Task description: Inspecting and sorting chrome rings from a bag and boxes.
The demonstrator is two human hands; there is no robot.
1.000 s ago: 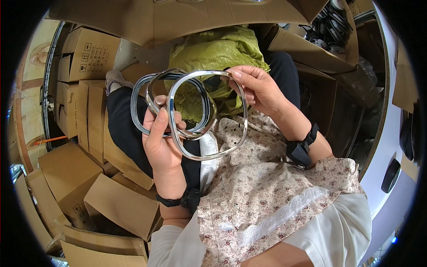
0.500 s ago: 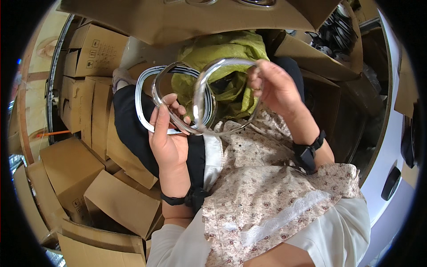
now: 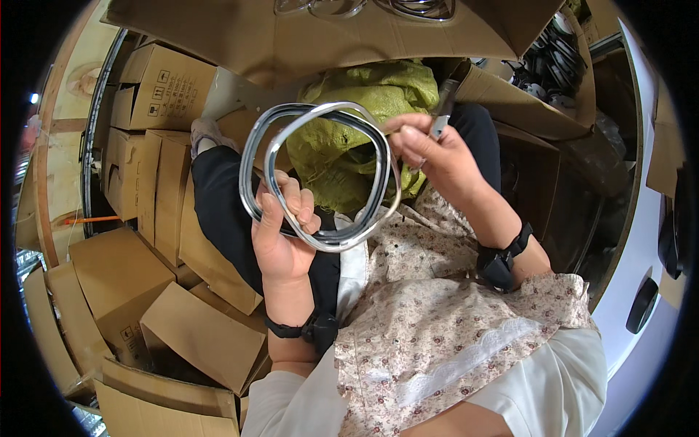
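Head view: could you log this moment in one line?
left hand: holding shiny rings | right hand: beside rings, grip unclear | beyond rings: yellow-green sack | far left: cardboard boxes

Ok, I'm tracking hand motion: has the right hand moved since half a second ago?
Yes: the right hand has shifted left, away from the open carton at the upper right, which I judged it against.

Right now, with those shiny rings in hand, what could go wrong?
The left hand grips the shiny rings near their lower left edge, so one might slip and fall, perhaps onto the green sack. The rings also overlap closely, so their glossy surfaces could scratch one another.
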